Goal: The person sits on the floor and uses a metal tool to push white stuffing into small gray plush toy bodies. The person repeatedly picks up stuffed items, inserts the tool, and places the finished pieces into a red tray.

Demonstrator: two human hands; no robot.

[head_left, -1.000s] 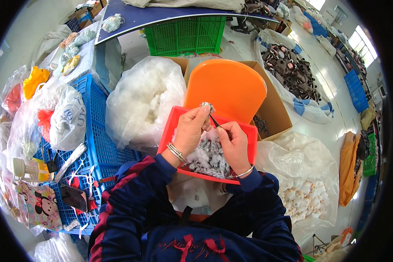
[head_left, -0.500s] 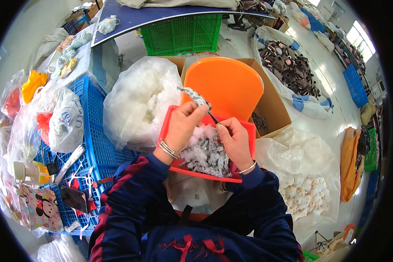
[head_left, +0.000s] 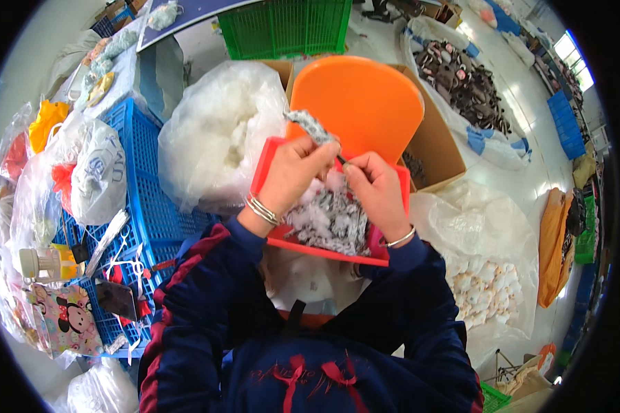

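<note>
My left hand [head_left: 291, 173] pinches a small grey-and-white fuzzy fabric piece [head_left: 308, 126], whose far end sticks out beyond the fingers. In my right hand [head_left: 380, 189], thumb and fingers close on a thin dark stick-like tool [head_left: 341, 159]. Its tip meets the near end of the piece at my left fingertips; whether it is inside is hidden. Both hands are above a red tray [head_left: 324, 253]. Lying in the tray are many similar grey-and-white pieces [head_left: 336, 221] and tufts of pale fluffy stuffing [head_left: 315, 195].
An orange rounded seat or panel [head_left: 358, 103] rises behind the tray, in front of a cardboard box [head_left: 437, 162]. To the left stand a clear bag of white stuffing [head_left: 224, 131] and blue crates [head_left: 141, 172]. A plastic sack [head_left: 492, 227] of pale pieces lies right.
The view has tilted slightly downward. My right hand has come closer to my left, and less of the dark tool shows between them. Both hands keep their hold.
</note>
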